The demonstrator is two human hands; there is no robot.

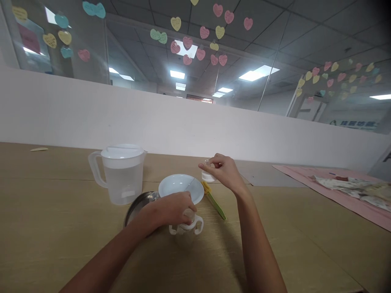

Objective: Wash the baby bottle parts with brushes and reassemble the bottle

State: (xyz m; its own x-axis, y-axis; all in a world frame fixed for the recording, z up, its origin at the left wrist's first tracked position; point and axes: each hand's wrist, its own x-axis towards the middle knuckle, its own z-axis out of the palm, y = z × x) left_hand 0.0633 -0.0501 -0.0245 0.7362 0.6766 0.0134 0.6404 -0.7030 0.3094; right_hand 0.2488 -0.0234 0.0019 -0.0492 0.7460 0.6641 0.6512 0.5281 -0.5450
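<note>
My left hand (179, 207) is closed over the top of a clear cup with two white handles (199, 225), near the middle of the table. My right hand (224, 173) is raised farther back, its thumb and fingers pinched at the top of a small clear and white item (208, 176). A white bowl (172, 183) lies behind my left hand, with a thin item leaning in it. Beside the bowl is a brush (216, 204) with a green handle and yellow head. A metal dish (136, 207) is partly hidden by my left forearm.
A lidded translucent pitcher (124, 179) stands at the back left. On the right, a pink cloth (305, 175) bears several packets. A white wall (183, 130) with glass above it borders the table's far edge.
</note>
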